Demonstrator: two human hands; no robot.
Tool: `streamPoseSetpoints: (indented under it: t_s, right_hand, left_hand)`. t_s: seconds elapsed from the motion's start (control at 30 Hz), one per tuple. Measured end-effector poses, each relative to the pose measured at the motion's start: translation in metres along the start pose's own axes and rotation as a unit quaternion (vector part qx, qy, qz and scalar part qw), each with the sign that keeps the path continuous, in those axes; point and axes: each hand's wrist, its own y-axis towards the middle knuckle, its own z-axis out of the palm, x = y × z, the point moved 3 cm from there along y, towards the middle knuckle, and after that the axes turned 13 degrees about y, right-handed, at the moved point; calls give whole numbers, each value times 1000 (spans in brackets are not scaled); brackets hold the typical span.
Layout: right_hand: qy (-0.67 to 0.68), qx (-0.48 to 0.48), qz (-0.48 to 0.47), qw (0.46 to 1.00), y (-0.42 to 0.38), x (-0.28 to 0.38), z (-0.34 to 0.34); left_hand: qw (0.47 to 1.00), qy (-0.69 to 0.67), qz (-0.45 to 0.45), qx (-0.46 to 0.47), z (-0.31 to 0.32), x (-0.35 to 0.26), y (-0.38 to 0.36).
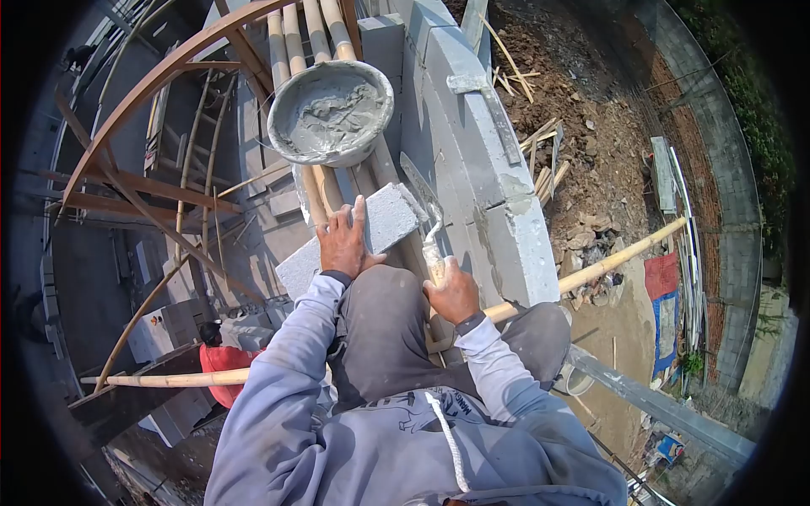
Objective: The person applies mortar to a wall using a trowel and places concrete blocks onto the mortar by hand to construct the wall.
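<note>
A pale grey lightweight concrete block point(392, 215) lies slantwise in front of my knees. My left hand point(344, 243) grips across it, fingers reaching over the far edge and thumb near the close edge. My right hand point(453, 293) is closed around the pale handle of a trowel point(419, 187), whose mortar-smeared blade points away from me beside the block wall point(460, 126). Beyond the block, a round bucket point(375, 145) of wet grey mortar point(337, 108) rests on bamboo poles point(323, 190).
Bamboo rails point(620, 253) cross on both sides of me. A curved wooden frame point(139, 93) rises at left. Below left, a person in a red shirt point(221, 371) is near stacked blocks point(160, 329). Far below right lie soil and rubble point(591, 160).
</note>
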Motion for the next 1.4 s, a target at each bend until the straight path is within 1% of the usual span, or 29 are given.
streamPoseSetpoints:
  t_s: [0.03,0.07,0.1,0.17,0.27,0.3,0.37,0.4,0.43,0.47,0.5,0.53,0.57,0.67,0.7,0.73,0.77,0.8,0.87,0.9,0.97,1.03,1.1,1.17,1.2,1.23,1.3,1.33,1.4]
  right_hand:
    - [13,-35,-7,999,2,14,-15]
    - [98,-94,-95,986,6,29,-30]
    - [100,-132,-104,981,3,62,-52]
    - [227,-133,-90,961,2,67,-67]
    - [185,-156,-121,963,-5,27,-24]
    - [85,-32,0,996,-5,6,1]
    - [62,48,37,996,-3,-41,22]
    - [87,24,-5,996,15,-34,9]
    - [116,7,-22,993,5,-21,-2]
    - [121,-11,-14,992,6,6,-23]
    - [178,-44,-17,983,10,14,-33]
    - [233,-76,-25,969,14,29,-46]
    - [284,-83,-18,955,9,45,-60]
    - [319,-105,-76,939,-2,45,-58]
    - [243,-64,-72,965,-3,23,-34]
    - [163,-25,-68,984,0,-20,6]
    - [82,14,-61,995,-1,-44,28]
    - [99,15,-48,994,-4,-44,24]
    - [136,19,-40,990,8,-31,6]
    - [127,15,-24,992,8,-5,-15]
    - [137,-62,-87,985,13,31,-46]
    - [135,-38,-143,980,6,46,-66]
    - [171,-44,-126,976,-1,44,-61]
    - [239,-85,-44,966,-4,23,-25]
    - [85,3,-15,996,0,-21,12]
    - [90,14,-30,995,-6,-28,14]
    - [104,37,-81,991,9,-34,12]
    - [118,12,-42,992,7,-3,-11]
    - [118,-37,-83,989,9,45,-46]
  left_hand:
    - [1000,-6,2,21,1,-3,-16]
    - [1000,-11,-2,10,-1,-1,-1]
    - [1000,-13,-4,12,-3,-1,0]
    - [1000,-9,-1,6,1,0,3]
    - [1000,-5,-4,9,1,2,1]
    - [1000,-6,-5,11,1,0,1]
    - [1000,-6,4,23,4,-1,-8]
    - [1000,-3,-1,16,5,2,2]
    - [1000,-3,2,5,4,5,2]
    - [1000,-10,9,13,4,3,-12]
    - [1000,-16,7,-12,0,1,-1]
    - [1000,-9,6,-3,-4,-1,0]
    - [1000,-9,7,-5,-4,0,0]
    - [1000,-7,5,-4,-3,0,-1]
    - [1000,-5,3,2,-3,0,-1]
    - [1000,-4,1,7,-3,0,0]
    - [1000,-4,6,5,-2,-2,-4]
    - [1000,-4,12,2,1,-1,-10]
    - [1000,0,6,-21,0,6,7]
    - [1000,-6,9,-1,0,3,-6]
    - [1000,-13,4,-11,-1,-1,7]
    - [1000,-6,6,1,-1,1,0]
    - [1000,-1,5,-1,-1,1,-1]
    - [1000,0,7,-5,0,0,0]
    - [1000,2,10,-2,1,-1,-3]
    - [1000,4,13,1,2,-1,-9]
    - [1000,13,5,-28,-2,7,16]
    - [1000,11,11,-17,-4,4,8]
    - [1000,1,7,6,-6,-2,1]
